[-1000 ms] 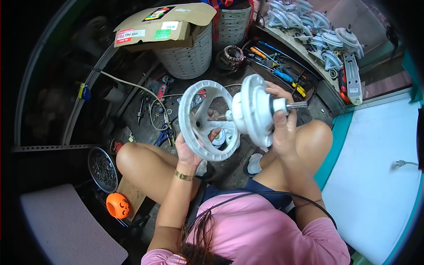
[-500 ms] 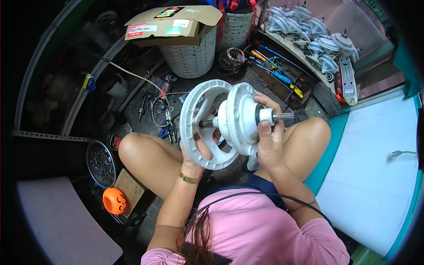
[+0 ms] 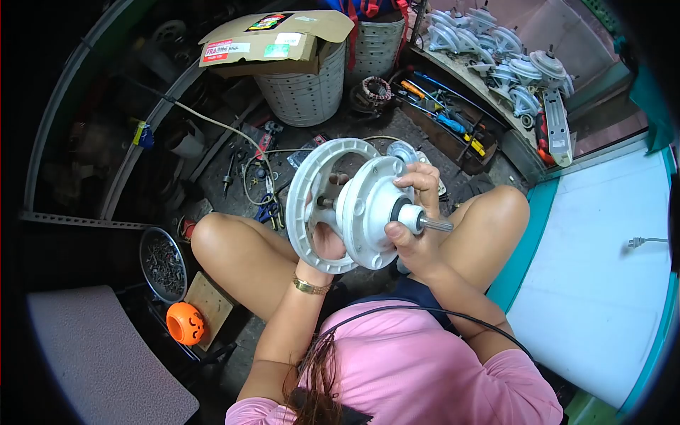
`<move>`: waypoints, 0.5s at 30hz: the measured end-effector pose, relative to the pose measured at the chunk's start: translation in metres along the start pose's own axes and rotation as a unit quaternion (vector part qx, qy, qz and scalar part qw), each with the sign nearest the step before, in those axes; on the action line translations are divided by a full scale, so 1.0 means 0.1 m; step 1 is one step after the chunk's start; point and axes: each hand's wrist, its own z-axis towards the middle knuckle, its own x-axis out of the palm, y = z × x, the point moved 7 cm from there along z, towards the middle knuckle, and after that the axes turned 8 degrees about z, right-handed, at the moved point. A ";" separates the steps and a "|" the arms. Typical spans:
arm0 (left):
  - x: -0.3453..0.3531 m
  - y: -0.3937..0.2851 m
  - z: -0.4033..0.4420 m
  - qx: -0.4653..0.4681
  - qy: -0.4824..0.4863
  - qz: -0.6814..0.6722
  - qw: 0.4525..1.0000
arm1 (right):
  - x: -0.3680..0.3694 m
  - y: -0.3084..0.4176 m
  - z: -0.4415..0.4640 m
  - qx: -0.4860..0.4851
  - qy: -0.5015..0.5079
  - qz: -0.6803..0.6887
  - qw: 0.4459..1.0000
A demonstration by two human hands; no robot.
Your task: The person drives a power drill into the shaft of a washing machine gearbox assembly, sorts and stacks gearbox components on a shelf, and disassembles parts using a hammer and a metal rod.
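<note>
Gearbox [image 3: 375, 205] gripped in right hand [image 3: 423, 244]; shaft [image 3: 435, 224] lies roughly crosswise, left end toward ring frame [image 3: 300, 227] gripped by left hand [image 3: 329, 243].

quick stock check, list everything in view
ring frame: 1, white, centre
shafted hub: 1, white, centre
shelf parts: many, white, upper right
power strip: 1, grey, shelf
perforated bins: 2, grey, back
cardboard box: 1, brown, on bin
bag: 1, blue, back
coil: 1, reddish, back
tools: several, mixed, upper right
bowl: 1, silver, left
pumpkin bucket: 1, orange, left
panel: 1, white, right
plug: 1, grey, on panel
textured board: 1, mauve, left
shirt: 1, pink, bottom
wristband: 1, gold, left wrist
left grip: 1, bare, on ring frame
right grip: 1, bare, on shafted hub
</note>
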 end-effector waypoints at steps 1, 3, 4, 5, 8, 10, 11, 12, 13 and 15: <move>0.05 -0.02 -0.01 0.018 0.006 0.017 1.000 | 0.01 0.01 -0.01 -0.004 -0.010 -0.001 1.000; 0.01 -0.04 0.01 0.051 0.049 0.023 0.997 | 0.00 0.01 -0.05 -0.011 -0.031 -0.003 0.999; -0.02 -0.04 0.03 0.067 0.070 0.026 0.995 | 0.01 -0.05 -0.08 0.014 -0.040 0.019 0.999; -0.12 -0.05 0.06 0.101 0.023 0.074 0.992 | 0.01 -0.11 -0.13 0.037 -0.049 0.042 0.997; -0.06 -0.18 0.08 0.127 0.009 0.045 0.991 | 0.04 -0.25 -0.21 0.130 -0.089 0.125 0.980; -0.03 -0.24 0.04 0.143 -0.044 0.039 0.988 | 0.13 -0.26 -0.25 0.192 -0.122 0.211 0.951; 0.03 -0.28 0.04 0.156 -0.033 0.056 0.986 | 0.20 -0.23 -0.27 0.218 -0.141 0.265 0.929; 0.10 -0.32 0.03 0.169 -0.021 0.073 0.983 | 0.24 -0.18 -0.26 0.244 -0.158 0.317 0.903; 0.17 -0.36 0.01 0.193 -0.034 0.108 0.975 | 0.26 -0.16 -0.24 0.276 -0.155 0.317 0.894; 0.29 -0.45 0.00 0.253 0.012 0.194 0.948 | 0.31 -0.23 -0.35 0.402 -0.158 0.416 0.800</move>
